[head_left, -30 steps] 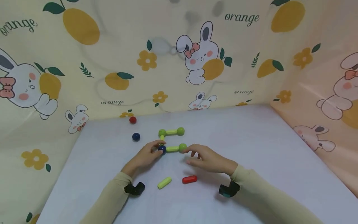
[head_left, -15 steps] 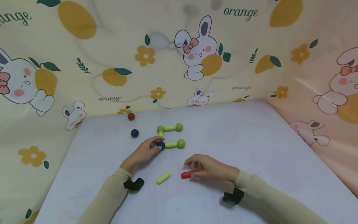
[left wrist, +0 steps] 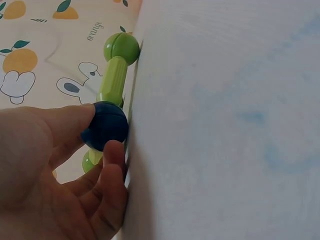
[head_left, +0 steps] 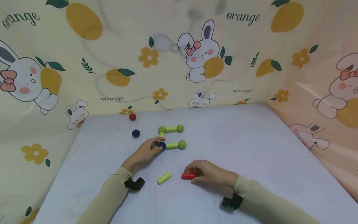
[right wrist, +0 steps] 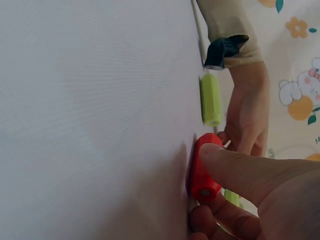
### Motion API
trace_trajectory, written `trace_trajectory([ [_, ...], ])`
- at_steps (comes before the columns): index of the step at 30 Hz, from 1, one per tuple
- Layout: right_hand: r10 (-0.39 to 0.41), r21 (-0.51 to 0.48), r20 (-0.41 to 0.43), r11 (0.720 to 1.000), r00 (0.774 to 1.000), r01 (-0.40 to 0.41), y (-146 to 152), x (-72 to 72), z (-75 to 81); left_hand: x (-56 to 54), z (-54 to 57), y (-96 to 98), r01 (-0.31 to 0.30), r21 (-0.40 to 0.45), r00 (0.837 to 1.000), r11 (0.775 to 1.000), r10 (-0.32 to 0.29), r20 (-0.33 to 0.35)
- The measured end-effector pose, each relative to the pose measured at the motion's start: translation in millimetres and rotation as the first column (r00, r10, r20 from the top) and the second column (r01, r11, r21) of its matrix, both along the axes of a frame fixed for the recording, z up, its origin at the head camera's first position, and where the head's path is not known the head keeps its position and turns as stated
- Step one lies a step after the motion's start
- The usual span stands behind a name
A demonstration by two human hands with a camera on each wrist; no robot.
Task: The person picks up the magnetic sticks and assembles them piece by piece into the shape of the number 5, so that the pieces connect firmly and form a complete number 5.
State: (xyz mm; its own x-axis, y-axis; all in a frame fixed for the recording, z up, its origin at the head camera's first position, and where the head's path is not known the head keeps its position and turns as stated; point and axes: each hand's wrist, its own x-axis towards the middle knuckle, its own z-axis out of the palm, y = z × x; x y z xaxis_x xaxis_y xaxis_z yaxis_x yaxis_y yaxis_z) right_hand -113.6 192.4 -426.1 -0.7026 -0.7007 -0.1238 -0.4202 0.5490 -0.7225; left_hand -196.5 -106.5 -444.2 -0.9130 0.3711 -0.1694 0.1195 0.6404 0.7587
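Observation:
My left hand (head_left: 144, 152) pinches a dark blue ball (left wrist: 107, 126) between thumb and fingers. That ball is the near left corner of a C-shaped figure of yellow-green rods (head_left: 172, 145) and green balls (head_left: 182, 144) lying on the table. Lower right, my right hand (head_left: 211, 173) grips a red rod (right wrist: 204, 172), thumb on one side and fingertips on the other. A small grey spot shows on the rod's end in the right wrist view. The rod lies at or just above the table surface; I cannot tell which.
A loose yellow-green rod (head_left: 164, 178) lies between the two forearms. Further back on the left are a second dark blue ball (head_left: 135, 133) and a red ball (head_left: 132, 117). A printed cloth (head_left: 173, 71) hangs behind the white table (head_left: 237, 133).
My right hand has left the green ball at the figure's near right end, come down toward me and taken hold of the red rod. The left hand stays on the blue ball.

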Motion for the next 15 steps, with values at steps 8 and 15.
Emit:
trace_trajectory([
  [8,-0.008,0.052,-0.057,0.999,0.998,0.011,-5,2.0,-4.1,-0.5,1.6,-1.1,-0.022,-0.023,1.0,0.999,0.022,-0.011],
  [15,-0.076,-0.002,0.036,0.997,0.996,0.076,-2,-10.9,-4.5,-1.0,1.9,-1.6,-0.016,-0.023,1.0,1.0,0.016,-0.003],
])
